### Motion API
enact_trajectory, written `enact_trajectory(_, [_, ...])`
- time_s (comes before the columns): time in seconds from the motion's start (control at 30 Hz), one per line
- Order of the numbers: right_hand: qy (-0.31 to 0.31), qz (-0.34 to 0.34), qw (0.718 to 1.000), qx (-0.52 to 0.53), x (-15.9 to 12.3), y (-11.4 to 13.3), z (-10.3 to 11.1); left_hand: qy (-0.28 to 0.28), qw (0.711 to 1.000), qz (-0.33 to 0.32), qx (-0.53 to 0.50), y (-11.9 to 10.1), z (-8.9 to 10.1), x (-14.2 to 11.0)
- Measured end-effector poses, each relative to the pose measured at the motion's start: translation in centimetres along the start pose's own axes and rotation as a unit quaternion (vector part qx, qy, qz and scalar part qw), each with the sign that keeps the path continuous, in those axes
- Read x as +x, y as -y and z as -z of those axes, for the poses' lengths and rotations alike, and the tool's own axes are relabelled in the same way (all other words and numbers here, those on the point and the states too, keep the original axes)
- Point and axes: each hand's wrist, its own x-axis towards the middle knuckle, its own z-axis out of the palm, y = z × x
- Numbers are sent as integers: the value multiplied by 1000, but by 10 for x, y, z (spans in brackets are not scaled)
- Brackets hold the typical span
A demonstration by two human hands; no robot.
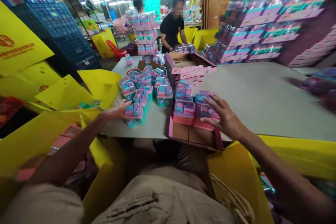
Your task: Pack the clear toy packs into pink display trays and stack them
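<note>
My left hand [119, 109] reaches across the table's near edge, fingers stretched against the left side of a small clear-lidded box [134, 112] with a teal base. More such boxes [164, 92] stand in a loose group behind it. On the right, my right hand [224, 115] has its fingers spread at the side of a pink-based box [206, 111] with a clear lid. That box sits in a shallow cardboard tray [201, 134] beside another pink box [183, 111]. The tray's near part shows bare brown cardboard.
Yellow bins [91, 119] flank me, the left one holding pink pieces. A larger carton [181, 61] stands farther back on the table [262, 94]. Stacked packed trays [252, 28] rise at the back right. A co-worker [172, 26] handles boxes across the table.
</note>
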Motion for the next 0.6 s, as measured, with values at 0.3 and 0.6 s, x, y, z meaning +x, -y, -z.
enact_trajectory(0.3, [19, 86, 991, 96, 37, 84, -6, -57, 991, -80, -85, -42, 17, -26])
enact_trajectory(0.6, [29, 20, 985, 167, 43, 91, 45, -81, 947, -196, -242, -224, -7, -6])
